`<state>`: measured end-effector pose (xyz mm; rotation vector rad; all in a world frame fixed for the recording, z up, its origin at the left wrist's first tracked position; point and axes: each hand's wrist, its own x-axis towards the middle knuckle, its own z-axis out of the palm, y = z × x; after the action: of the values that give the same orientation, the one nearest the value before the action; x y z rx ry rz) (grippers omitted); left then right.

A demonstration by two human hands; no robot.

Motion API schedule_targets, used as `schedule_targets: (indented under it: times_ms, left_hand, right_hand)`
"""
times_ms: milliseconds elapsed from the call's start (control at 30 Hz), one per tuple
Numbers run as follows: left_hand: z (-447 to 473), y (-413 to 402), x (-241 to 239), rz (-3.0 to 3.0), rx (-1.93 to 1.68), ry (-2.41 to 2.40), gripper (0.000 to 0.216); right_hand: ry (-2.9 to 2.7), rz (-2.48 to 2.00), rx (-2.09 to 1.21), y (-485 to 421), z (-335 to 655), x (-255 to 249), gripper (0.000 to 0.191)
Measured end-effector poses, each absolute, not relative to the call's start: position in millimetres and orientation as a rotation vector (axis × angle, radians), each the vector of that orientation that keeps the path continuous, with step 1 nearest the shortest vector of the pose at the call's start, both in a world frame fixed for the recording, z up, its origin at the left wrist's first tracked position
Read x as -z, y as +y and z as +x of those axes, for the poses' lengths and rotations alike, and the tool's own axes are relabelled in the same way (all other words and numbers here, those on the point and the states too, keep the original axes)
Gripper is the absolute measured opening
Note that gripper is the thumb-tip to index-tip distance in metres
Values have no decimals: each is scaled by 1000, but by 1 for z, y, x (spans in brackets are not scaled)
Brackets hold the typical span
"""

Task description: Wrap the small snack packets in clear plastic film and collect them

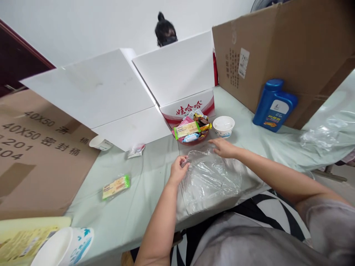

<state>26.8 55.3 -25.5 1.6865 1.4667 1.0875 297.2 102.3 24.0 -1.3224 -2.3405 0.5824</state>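
Note:
A clear plastic bag [212, 173] lies spread over the table edge in front of me. My left hand [179, 169] pinches its upper left corner between thumb and fingers. Over the bag's upper right side is my right hand [223, 147], fingers stretched forward and apart, with nothing visible in them. Just beyond the hands stands a reddish-brown bowl [201, 139] heaped with wrapped snacks. On top of the heap rests a green-ended cracker packet [187, 130]. A white paper bowl [223, 126] with a blue pattern sits near my right fingertips.
White boxes [177, 70] stand behind the bowl, and a person's head [165, 31] shows above them. A blue bottle [274, 105] leans near a cardboard box [255, 55] at right. To the left lie another cracker packet [116, 187], a small white packet [136, 150] and paper bowls [66, 245].

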Motion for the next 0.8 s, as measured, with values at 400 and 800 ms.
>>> schedule_targets:
  times_ms: [400,800]
  left_hand:
    - [20,61,16,1175,-1230,1276,67]
    - [18,63,22,1276,-1214,1357,40]
  right_hand:
    - [-2156,-1318,-651,123,312,-1,34]
    - [-2427,-927,-1321,109,287,-7,51]
